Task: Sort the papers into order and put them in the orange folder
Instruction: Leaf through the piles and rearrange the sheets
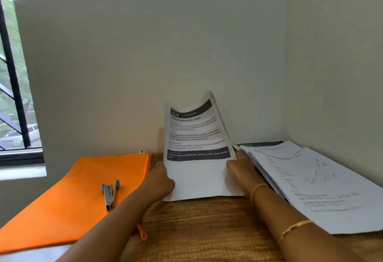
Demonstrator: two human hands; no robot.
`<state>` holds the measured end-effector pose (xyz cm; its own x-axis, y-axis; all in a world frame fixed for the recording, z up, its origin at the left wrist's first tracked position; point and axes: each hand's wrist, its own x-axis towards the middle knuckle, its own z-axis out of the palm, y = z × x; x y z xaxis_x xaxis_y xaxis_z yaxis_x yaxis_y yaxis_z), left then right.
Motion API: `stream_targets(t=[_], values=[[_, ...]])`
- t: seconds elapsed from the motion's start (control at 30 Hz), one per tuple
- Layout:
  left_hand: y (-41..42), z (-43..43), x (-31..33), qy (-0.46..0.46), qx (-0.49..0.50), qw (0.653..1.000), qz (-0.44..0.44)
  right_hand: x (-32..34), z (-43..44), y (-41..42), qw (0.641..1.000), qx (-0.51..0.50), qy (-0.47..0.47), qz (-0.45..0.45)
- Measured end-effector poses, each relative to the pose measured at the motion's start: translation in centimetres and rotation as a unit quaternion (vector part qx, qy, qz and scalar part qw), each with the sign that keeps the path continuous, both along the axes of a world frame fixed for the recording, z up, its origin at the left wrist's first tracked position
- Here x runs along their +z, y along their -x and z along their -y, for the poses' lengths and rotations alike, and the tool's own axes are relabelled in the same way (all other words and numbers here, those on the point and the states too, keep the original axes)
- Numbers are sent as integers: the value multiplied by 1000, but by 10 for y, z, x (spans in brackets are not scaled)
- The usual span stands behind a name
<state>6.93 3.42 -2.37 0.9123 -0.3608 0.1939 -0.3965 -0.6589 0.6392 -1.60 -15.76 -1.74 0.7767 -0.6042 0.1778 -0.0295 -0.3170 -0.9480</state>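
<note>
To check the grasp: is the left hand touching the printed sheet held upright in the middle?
Touching. The head view shows the left hand gripping the printed sheet at its left edge, with no gap between them.

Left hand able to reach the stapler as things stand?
Probably yes: the stapler lies exposed on the orange folder beside the left hand, nothing between. That hand holds the sheet, so it must let go first.

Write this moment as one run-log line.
left hand and right hand hold printed sheet upright on table | orange folder at left, stapler on it | paper stack at right
</note>
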Motion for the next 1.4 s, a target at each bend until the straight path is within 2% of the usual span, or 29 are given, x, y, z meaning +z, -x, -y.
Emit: stream_targets(t=[0.1,0.17,0.27,0.33,0.4,0.5,0.57,0.8,0.87,0.97,1.1,1.17,1.27,1.33,1.4], values=[[0,-4,0,-44,-13,999,-20,0,2,4,994,9,78,-74],[1,-6,-3,-148,-28,988,40,1,0,6,982,11,141,-123],[0,-4,-10,-330,-58,934,124,2,-3,5,964,15,210,-165],[2,1,-14,-407,-109,893,159,2,-4,3,955,17,235,-179],[5,6,-14,-422,-127,880,175,2,-6,4,938,6,280,-203],[6,9,-12,-411,-138,882,184,8,-16,9,892,-17,379,-246],[4,8,-11,-405,-143,886,176,13,-27,11,867,7,418,-272],[2,8,-6,-381,-148,895,176,-2,-46,5,823,35,443,-353],[-1,8,-4,-378,-151,895,182,-6,-50,4,826,31,427,-367],[-7,5,-1,-365,-167,900,171,-5,-59,7,847,24,384,-366],[-9,1,2,-355,-178,905,153,-1,-58,7,926,67,293,-230],[-8,0,4,-352,-182,905,153,2,-55,3,960,87,220,-151],[-8,-1,6,-356,-190,902,153,6,-52,-1,994,60,67,-62],[-9,-2,4,-360,-193,900,153,7,-46,-2,997,42,-52,-36],[-10,-2,2,-361,-193,900,152,9,-36,0,984,36,-171,-35]])
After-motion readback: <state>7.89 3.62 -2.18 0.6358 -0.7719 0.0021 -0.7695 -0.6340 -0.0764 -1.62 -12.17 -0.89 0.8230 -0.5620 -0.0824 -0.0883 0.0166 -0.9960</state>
